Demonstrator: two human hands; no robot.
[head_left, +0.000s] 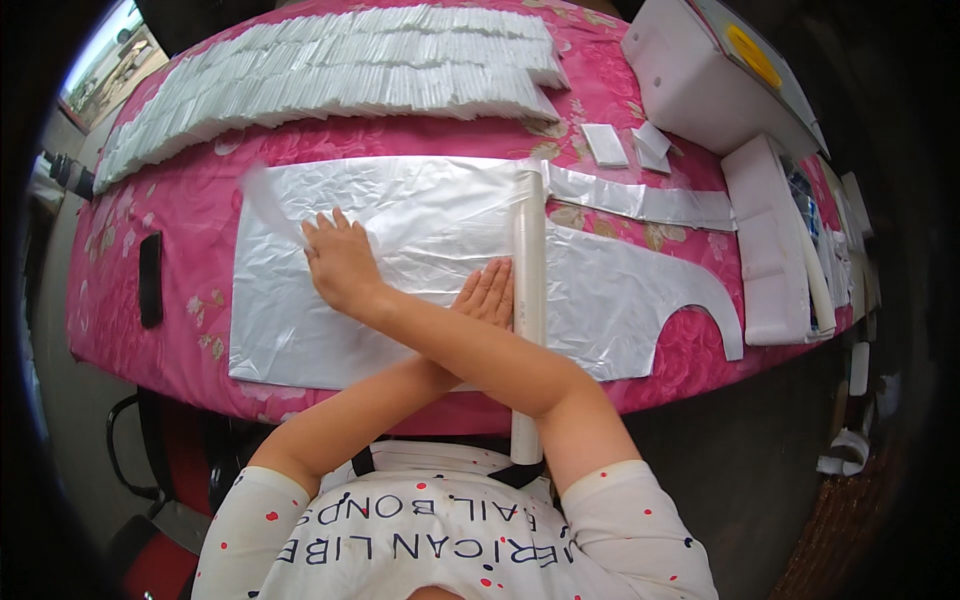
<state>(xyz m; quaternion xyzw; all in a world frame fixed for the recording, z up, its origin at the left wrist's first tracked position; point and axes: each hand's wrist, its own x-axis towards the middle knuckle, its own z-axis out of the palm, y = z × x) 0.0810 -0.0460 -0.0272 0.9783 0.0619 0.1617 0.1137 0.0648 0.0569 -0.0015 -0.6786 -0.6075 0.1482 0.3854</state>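
A thin white plastic sheet point(400, 215) with an arched cut-out at its right end lies flat on the pink flowered tablecloth point(180, 210). A long white tube point(528, 250) lies across the sheet, running from the far edge toward my body. My forearms are crossed. My right hand point(340, 262) reaches left and presses flat on the sheet, fingers slightly spread. My left hand point(490, 293) lies flat, fingers together, right beside the tube's left side. Neither hand holds anything. The sheet's upper left corner point(265, 200) looks blurred.
Long rows of folded white packets point(340, 70) fill the table's far side. Small folded white pieces point(625, 145) lie at the back right. White foam boxes point(700, 80) and a foam block point(770, 240) stand on the right. A black phone point(150, 280) lies at the left.
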